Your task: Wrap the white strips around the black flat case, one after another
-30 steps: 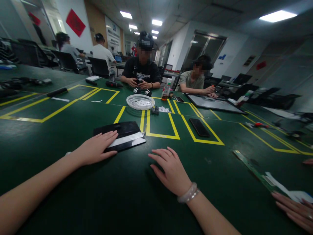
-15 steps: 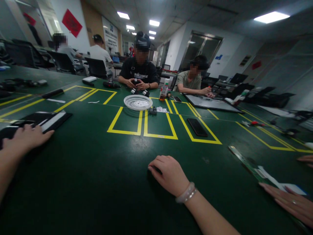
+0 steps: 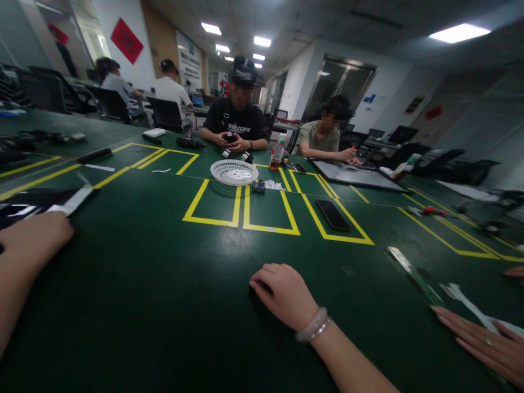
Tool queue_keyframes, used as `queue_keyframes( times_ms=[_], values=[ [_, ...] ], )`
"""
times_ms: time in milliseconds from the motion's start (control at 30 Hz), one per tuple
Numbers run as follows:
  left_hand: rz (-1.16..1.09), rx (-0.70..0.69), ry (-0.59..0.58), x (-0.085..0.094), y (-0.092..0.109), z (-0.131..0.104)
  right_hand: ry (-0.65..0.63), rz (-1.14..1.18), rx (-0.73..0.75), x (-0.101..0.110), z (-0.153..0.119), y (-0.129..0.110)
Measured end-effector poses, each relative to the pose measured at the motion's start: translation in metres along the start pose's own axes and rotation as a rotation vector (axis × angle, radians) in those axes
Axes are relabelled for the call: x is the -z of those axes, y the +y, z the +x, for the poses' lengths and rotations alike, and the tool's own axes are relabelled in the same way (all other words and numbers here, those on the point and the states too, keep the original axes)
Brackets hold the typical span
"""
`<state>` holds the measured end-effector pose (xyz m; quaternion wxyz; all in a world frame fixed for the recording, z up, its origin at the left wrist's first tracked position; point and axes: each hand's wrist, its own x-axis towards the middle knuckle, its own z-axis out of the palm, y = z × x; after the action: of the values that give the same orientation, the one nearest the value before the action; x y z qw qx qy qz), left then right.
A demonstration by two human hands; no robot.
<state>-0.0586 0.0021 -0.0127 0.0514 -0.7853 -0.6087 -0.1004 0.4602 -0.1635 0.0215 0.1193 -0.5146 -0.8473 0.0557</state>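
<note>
Flat black rectangular piece with white strip lies far left on dark-green, yellow-taped tabletop. Left hand at its near edge, can't tell if gripping. Right hand loosely curled closed.

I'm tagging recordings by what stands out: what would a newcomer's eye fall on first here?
Probably the yellow tape outlines across the green table, with a round white basket before the person in black. Next, the right hand, loosely curled at centre front, with bracelets at the wrist. At the left edge, the left hand is at a flat black-and-white package.
</note>
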Motion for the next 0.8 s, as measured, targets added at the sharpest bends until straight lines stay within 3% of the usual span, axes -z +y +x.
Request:
queue_keyframes(
  times_ms=[67, 133, 267, 400, 533, 700, 800],
  values=[
    [0.065, 0.247, 0.09, 0.003, 0.001, -0.004, 0.008, 0.009, 0.001, 0.0, 0.0, 0.0],
    [0.089, 0.389, 0.093, 0.009, 0.006, -0.006, 0.018, 0.017, 0.0, 0.0, -0.001, 0.0],
    [0.038, 0.332, -0.021, 0.022, 0.034, -0.002, 0.041, 0.029, 0.013, 0.0, -0.001, 0.001],
    [-0.058, 0.118, -0.063, 0.025, 0.08, 0.009, 0.081, 0.045, 0.022, 0.0, -0.001, 0.001],
    [-0.175, -0.173, -0.09, 0.024, 0.141, 0.01, 0.149, 0.057, 0.066, 0.0, -0.002, 0.001],
    [-0.305, -0.742, -0.029, 0.032, 0.219, -0.02, 0.159, -0.005, 0.126, -0.001, -0.003, -0.001],
    [-0.338, -0.953, 0.011, 0.038, 0.247, -0.041, 0.117, -0.008, 0.124, -0.001, -0.002, -0.001]
  ],
)
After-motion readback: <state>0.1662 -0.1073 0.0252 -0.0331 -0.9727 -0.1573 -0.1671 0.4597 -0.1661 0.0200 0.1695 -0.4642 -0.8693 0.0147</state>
